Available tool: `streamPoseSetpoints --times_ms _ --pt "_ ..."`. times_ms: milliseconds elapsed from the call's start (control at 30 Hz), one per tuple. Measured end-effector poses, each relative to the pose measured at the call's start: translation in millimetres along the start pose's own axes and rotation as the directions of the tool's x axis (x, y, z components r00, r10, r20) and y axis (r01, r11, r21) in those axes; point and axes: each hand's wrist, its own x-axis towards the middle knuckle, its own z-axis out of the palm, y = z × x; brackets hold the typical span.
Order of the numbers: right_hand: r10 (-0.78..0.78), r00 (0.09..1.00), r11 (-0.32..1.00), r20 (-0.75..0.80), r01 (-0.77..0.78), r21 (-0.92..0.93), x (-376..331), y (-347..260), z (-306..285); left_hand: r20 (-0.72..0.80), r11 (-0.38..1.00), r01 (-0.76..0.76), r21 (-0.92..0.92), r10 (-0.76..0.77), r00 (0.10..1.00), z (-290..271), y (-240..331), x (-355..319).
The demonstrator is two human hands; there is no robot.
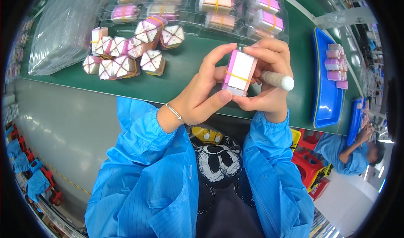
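Observation:
My left hand [200, 88] grips the left side of a pink-and-white block bundle [243, 67], its thumb along the lower edge. A yellow rubber band runs round the bundle's middle. On the other side, my right hand [273, 65] closes on the same bundle. A beige, thick pen-like stick [271, 78] with a rounded white end lies in the right hand as well; its other end is hidden by the fingers. Similar banded bundles [125, 66] stand in a loose cluster at the left, several showing white ends split into triangles.
Behind the cluster, clear plastic trays [193, 17] hold more banded bundles. A tall stack of clear trays [59, 40] stands at the left of the green table [185, 80]. At the right is a blue tray [322, 107] with several bundles. Beyond it sits another person [345, 153] in blue.

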Motion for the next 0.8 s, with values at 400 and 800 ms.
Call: streamPoseSetpoints --times_ms 400,800 --pt "0.085 0.995 0.995 0.052 -0.087 0.057 0.9 -1.8 1.4 -0.055 0.998 -0.046 -0.044 0.043 0.998 3.5 -1.9 1.5" --pt "0.098 0.994 0.990 0.051 -0.103 0.097 3.0 1.5 -3.9 -0.103 0.999 -0.032 -0.022 0.030 0.994 3.4 0.9 -1.0"
